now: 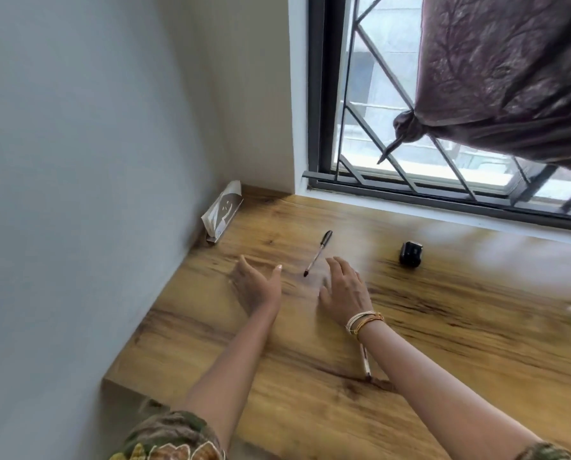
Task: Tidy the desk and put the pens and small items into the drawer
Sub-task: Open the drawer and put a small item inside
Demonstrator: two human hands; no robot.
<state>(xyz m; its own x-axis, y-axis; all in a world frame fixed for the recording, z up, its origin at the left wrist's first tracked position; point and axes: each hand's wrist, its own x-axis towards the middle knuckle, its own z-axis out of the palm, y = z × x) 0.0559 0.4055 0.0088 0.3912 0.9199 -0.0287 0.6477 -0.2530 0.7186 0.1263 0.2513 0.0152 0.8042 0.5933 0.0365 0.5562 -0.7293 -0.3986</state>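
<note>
Both hands over the wooden desk point(443, 327), nothing held. Left hand point(256, 287) edge-on, thumb up, fingers spread. Right hand point(342, 290) palm down, fingers spread, bracelets point(363, 322) on the wrist. Black-capped pen point(318, 254) lies on the desk between the hands, just past the fingertips, cap end toward the window point(393, 127). Second pen point(365, 361) partly under the right forearm. Small black object point(411, 254) right of the first pen, apart. Card point(222, 212) leans in the wall corner. Purple curtain point(509, 78) knotted, top right. Right edge blurred.
</note>
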